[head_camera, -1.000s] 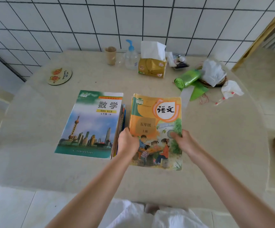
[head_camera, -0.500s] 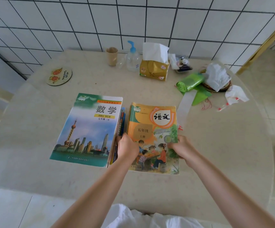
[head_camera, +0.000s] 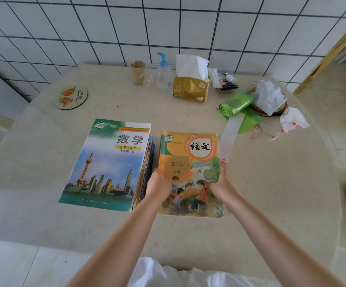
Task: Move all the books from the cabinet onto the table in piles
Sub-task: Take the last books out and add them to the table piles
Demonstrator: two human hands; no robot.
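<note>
Two piles of books lie side by side on the round beige table. The left pile is topped by a maths textbook with a city skyline cover. The right pile is topped by an orange Chinese textbook with children drawn on it. My left hand grips the orange pile's left edge, and my right hand grips its right edge. The pile rests on the table between them. The cabinet is out of view.
Along the back by the tiled wall stand a paper cup, a pump bottle and a tissue pack. A green bag roll, a basket with cloth and crumpled tissue lie at the right. A round coaster lies back left.
The view has tilted up slightly. Both hands have closed in tighter on the sides of the orange pile, which sits squarer beside the left pile.
</note>
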